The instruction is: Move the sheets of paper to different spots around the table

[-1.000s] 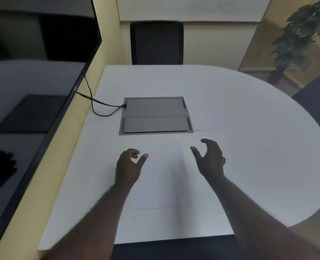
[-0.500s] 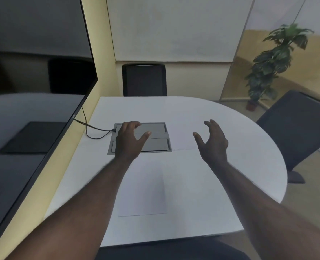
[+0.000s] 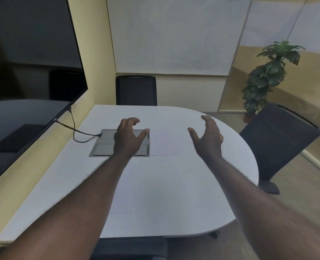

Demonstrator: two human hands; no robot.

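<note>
A white sheet of paper (image 3: 136,188) lies flat on the white table (image 3: 221,166), near the front, between my forearms; its edges are faint. A second sheet (image 3: 166,143) lies farther back, just right of the grey cable hatch, with its near edge showing as a thin line. My left hand (image 3: 128,136) hovers over the hatch, fingers curled apart, holding nothing. My right hand (image 3: 207,138) is raised over the table's right side, fingers spread, also empty. Neither hand touches a sheet.
A grey cable hatch (image 3: 103,145) is set into the table, with a black cable (image 3: 74,128) running to a large dark screen (image 3: 28,72) on the left wall. One black chair (image 3: 136,91) stands at the far end, another (image 3: 279,139) at the right. A potted plant (image 3: 266,76) stands behind.
Both hands have reached forward, away from the near sheet and toward the hatch and the farther sheet. The camera has tilted up, showing more of the room.
</note>
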